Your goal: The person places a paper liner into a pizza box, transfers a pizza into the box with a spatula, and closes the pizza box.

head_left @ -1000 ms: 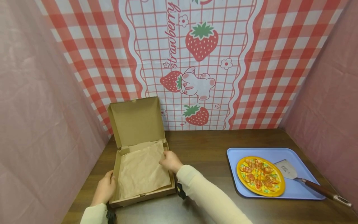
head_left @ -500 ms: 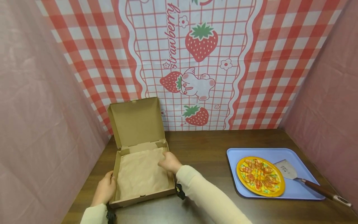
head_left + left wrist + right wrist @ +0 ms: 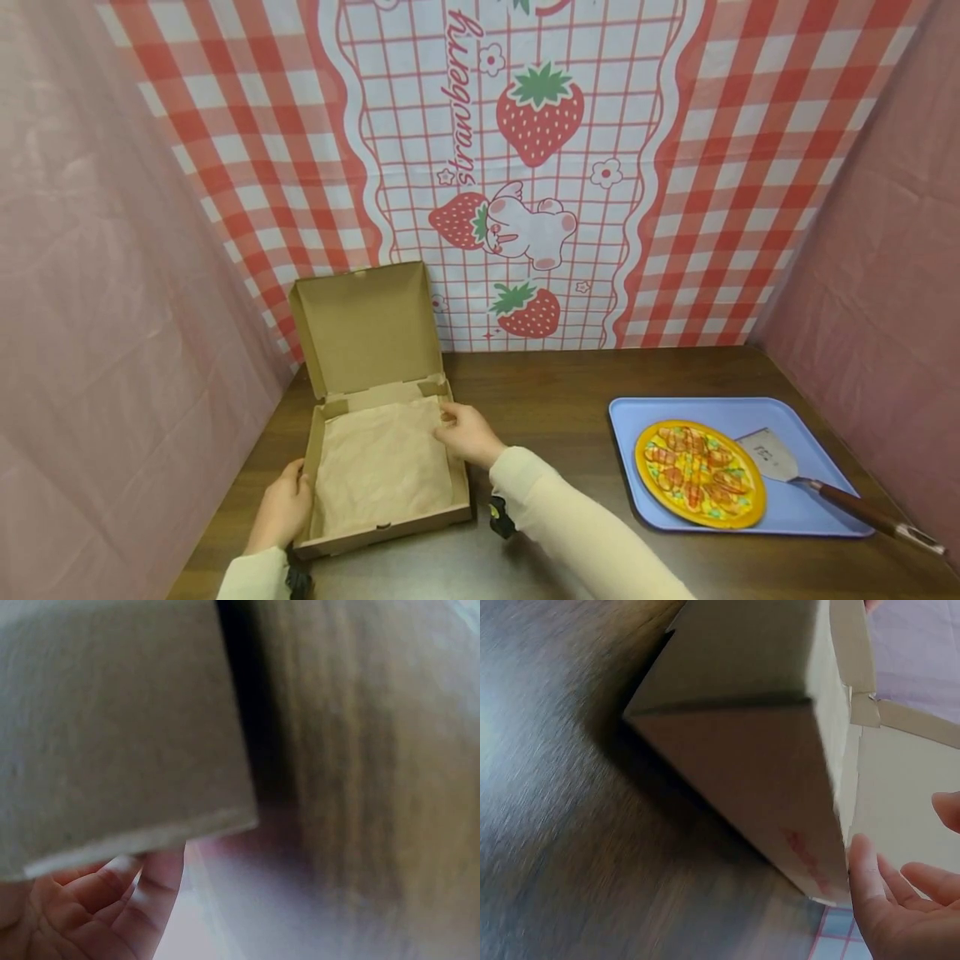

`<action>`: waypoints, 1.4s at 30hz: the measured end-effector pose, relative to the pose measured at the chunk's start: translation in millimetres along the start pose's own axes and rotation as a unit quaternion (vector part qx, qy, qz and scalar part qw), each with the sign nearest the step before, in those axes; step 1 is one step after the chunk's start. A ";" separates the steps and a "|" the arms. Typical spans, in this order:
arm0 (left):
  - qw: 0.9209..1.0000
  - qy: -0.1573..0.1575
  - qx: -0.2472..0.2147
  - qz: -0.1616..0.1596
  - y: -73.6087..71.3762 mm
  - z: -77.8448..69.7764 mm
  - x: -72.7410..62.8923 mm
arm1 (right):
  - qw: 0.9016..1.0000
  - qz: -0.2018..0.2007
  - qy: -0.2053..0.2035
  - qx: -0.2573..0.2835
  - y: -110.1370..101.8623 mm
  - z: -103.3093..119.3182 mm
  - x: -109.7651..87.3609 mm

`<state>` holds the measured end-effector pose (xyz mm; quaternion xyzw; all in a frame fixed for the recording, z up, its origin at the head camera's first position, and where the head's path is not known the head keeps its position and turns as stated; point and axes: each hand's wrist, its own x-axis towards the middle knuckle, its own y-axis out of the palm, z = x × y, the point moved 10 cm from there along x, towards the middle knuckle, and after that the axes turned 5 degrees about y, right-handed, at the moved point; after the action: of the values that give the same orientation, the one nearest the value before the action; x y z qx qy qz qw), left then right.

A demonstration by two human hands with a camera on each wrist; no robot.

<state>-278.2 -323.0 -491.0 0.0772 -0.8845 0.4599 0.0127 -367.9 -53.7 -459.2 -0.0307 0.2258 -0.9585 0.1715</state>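
Note:
An open brown cardboard pizza box (image 3: 390,527) stands on the left of the table, its lid (image 3: 367,333) raised against the backdrop. Inside lies a sheet of brown paper (image 3: 382,467), nearly flat. My left hand (image 3: 282,504) grips the box's left wall; in the left wrist view its fingers (image 3: 150,900) curl below the cardboard edge. At the right wall, my right hand (image 3: 471,435) hovers by the paper's upper right corner. The right wrist view shows its thumb and fingers (image 3: 866,874) apart, with nothing pinched between them.
On the right, a blue tray (image 3: 813,508) carries a pizza (image 3: 701,473) with a yellow rim and a pizza server (image 3: 768,454), whose brown handle (image 3: 847,500) reaches past the tray's edge. A checked strawberry cloth (image 3: 540,208) hangs behind the table, with pink curtains (image 3: 135,333) at both sides.
The brown paper has come down lower and flatter in the box. My right hand has let go of it and shifted slightly right. The left hand stays at the left wall.

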 end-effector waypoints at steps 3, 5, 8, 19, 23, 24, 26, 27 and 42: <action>1.000 0.001 -0.001 0.000 0.3 0.0 -0.2 | 1.000 -0.009 -0.020 -0.004 -7.8 0.6 -3.2; 1.000 0.000 -0.002 0.000 0.1 0.4 -0.7 | 1.000 -0.012 -0.027 0.001 -12.7 -0.4 -5.1; 1.000 0.000 -0.003 0.000 0.4 0.9 -1.0 | 0.999 -0.010 -0.032 0.019 -18.9 -3.0 -7.9; 1.000 -0.006 -0.005 0.005 3.1 2.7 -2.2 | 0.998 -0.044 -0.038 -0.031 -69.1 -10.0 -32.3; 1.000 -0.005 -0.005 0.007 4.1 2.5 -1.8 | 0.995 -0.067 -0.036 -0.065 -99.7 -12.4 -50.2; 1.000 -0.006 -0.005 0.008 4.4 2.7 -1.8 | 0.994 -0.073 -0.036 -0.073 -107.9 -12.8 -55.2; 1.000 -0.008 -0.005 0.011 5.2 3.2 -1.9 | 0.991 -0.085 -0.040 -0.093 -124.7 -14.3 -65.1; 1.000 -0.009 -0.005 0.012 5.5 3.4 -2.1 | 0.989 -0.091 -0.042 -0.104 -133.1 -15.2 -70.5; 1.000 0.002 0.004 0.002 2.2 1.9 0.1 | 0.968 -0.157 0.001 -0.194 -246.4 -47.1 -148.2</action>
<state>-278.5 -323.3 -493.8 0.0749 -0.8826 0.4639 0.0135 -312.7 223.8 -389.4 -0.0974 0.4001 -0.9112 0.0094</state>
